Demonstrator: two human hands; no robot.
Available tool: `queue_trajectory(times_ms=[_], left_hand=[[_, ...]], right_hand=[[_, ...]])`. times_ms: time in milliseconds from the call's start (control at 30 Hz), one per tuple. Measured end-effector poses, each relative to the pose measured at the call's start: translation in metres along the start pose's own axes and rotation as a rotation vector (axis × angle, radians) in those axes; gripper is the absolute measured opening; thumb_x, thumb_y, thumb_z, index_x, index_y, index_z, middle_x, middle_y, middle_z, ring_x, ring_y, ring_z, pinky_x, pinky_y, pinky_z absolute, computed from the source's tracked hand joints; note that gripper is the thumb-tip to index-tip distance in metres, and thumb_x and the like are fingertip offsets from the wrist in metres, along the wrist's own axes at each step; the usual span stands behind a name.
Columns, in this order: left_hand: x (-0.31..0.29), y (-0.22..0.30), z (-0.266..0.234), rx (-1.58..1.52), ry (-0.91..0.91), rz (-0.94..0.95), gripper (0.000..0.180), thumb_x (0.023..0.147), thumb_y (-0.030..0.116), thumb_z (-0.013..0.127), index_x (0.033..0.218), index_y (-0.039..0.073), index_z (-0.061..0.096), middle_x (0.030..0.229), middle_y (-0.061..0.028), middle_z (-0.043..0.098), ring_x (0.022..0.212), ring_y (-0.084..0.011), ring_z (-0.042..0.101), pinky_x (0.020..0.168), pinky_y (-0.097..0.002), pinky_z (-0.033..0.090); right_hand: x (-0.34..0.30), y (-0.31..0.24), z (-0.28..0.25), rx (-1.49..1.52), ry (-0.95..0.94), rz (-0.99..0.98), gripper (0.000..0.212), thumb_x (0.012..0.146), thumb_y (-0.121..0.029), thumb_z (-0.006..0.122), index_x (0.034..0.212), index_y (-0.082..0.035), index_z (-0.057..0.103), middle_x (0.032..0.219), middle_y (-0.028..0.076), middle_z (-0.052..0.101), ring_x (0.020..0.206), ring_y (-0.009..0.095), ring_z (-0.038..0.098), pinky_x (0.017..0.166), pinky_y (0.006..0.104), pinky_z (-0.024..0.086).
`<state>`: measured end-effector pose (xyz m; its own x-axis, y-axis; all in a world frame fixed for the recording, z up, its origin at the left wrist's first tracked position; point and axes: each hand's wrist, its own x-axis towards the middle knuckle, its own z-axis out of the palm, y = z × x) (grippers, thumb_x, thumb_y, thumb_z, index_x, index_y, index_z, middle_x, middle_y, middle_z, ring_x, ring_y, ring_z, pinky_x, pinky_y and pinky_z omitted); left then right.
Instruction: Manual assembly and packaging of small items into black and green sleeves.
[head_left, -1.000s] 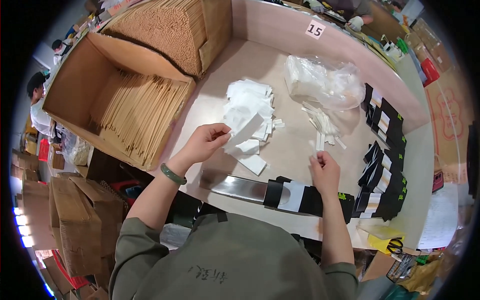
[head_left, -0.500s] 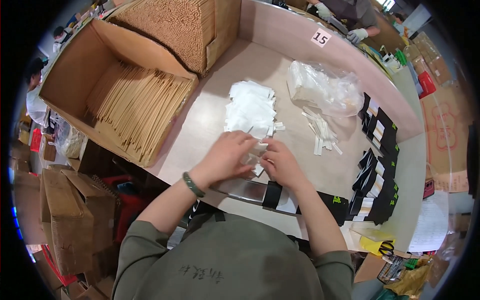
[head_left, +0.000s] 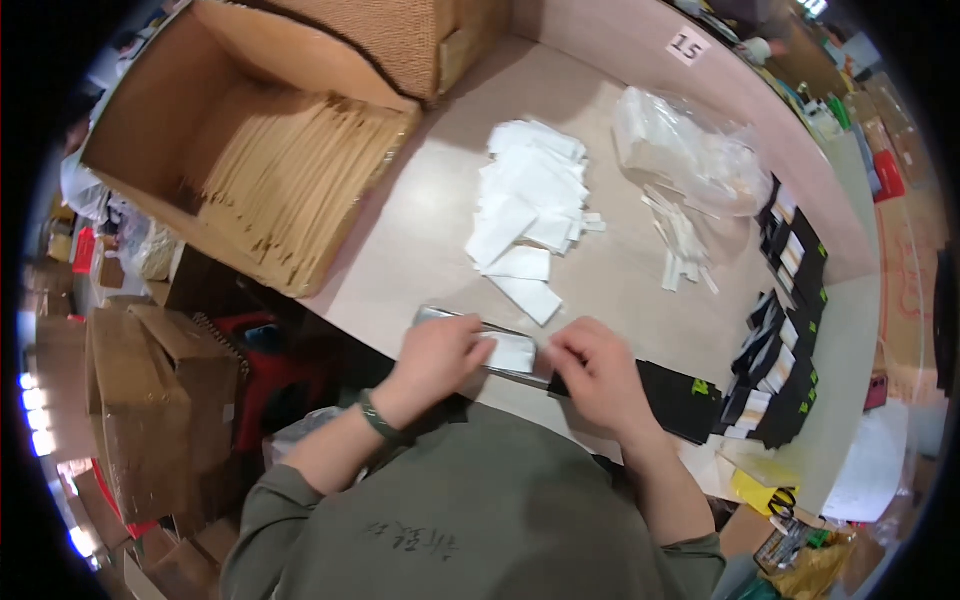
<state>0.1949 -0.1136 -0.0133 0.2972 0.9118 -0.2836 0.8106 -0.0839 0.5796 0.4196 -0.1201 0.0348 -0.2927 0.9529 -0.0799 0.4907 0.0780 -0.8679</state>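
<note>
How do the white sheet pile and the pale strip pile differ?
The sheet pile has wide pieces; the strip pile has narrow ones. The sheet pile spreads larger; the strip pile is smaller and lies farther right. Both are loose, overlapping heaps.

On the far partition (head_left: 600, 25), right of centre, a white label (head_left: 688, 46) bears 2 large black digits. A bright yellow-green character marks the right end of the flat black piece (head_left: 676, 403) at the near right; small yellow-green marks edge the 2 black stacks (head_left: 806, 255) along the right side. Dark characters, partly lost in folds, run across the grey-green garment (head_left: 470, 490) at the near side.
</note>
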Motion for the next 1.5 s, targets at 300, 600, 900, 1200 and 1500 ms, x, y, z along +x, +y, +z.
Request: queue_trajectory(times_ms=[300, 600, 900, 1200, 1500], left_hand=[[0.03, -0.093, -0.135, 0.287, 0.772, -0.142, 0.017, 0.08, 0.02, 0.069, 0.09, 0.006, 0.064, 0.09, -0.0167, 0.066, 0.087, -0.0373, 0.064, 0.072, -0.0458, 0.052], [0.042, -0.151, -0.156, 0.441, 0.332, -0.368, 0.016, 0.087, 0.016, 0.057, 0.099, 0.007, 0.061, 0.084, -0.0215, 0.067, 0.083, -0.0427, 0.065, 0.072, -0.0514, 0.051], [-0.01, -0.082, -0.105, -0.59, -0.102, 0.064, 0.015, 0.095, 0.002, 0.059, 0.107, -0.001, 0.067, 0.09, -0.0003, 0.064, 0.084, -0.0076, 0.057, 0.075, -0.0234, 0.048], [0.033, 0.006, 0.005, -0.235, -0.106, 0.506, 0.015, 0.08, 0.005, 0.072, 0.094, 0.004, 0.067, 0.086, -0.0118, 0.065, 0.083, -0.03, 0.064, 0.071, -0.0383, 0.051], [0.026, 0.036, 0.028, -0.338, 0.103, 0.163, 0.017, 0.086, 0.008, 0.069, 0.101, 0.001, 0.068, 0.099, -0.0122, 0.065, 0.082, -0.0237, 0.067, 0.073, -0.0342, 0.054]], right_hand=[[0.001, 0.034, 0.044, -0.522, -0.063, -0.221, 0.008, 0.083, -0.014, 0.065, 0.086, -0.007, 0.06, 0.077, 0.012, 0.057, 0.076, 0.035, 0.06, 0.067, 0.0459, 0.049], [0.004, 0.027, 0.041, -0.509, 0.105, -0.379, 0.015, 0.078, -0.014, 0.073, 0.082, -0.005, 0.061, 0.083, 0.012, 0.056, 0.08, 0.033, 0.057, 0.07, 0.0431, 0.046], [-0.037, 0.035, -0.003, -0.472, 0.155, -0.245, 0.025, 0.074, -0.015, 0.08, 0.082, -0.004, 0.059, 0.122, 0.018, 0.061, 0.114, 0.036, 0.056, 0.093, 0.0436, 0.047], [-0.041, 0.057, 0.006, -0.405, 0.043, -0.283, 0.033, 0.072, -0.018, 0.082, 0.084, -0.004, 0.055, 0.139, 0.022, 0.051, 0.128, 0.041, 0.046, 0.104, 0.0469, 0.042], [-0.044, 0.055, 0.012, -0.513, 0.101, -0.248, 0.034, 0.072, -0.018, 0.08, 0.09, -0.001, 0.057, 0.136, 0.024, 0.051, 0.126, 0.042, 0.047, 0.102, 0.0463, 0.044]])
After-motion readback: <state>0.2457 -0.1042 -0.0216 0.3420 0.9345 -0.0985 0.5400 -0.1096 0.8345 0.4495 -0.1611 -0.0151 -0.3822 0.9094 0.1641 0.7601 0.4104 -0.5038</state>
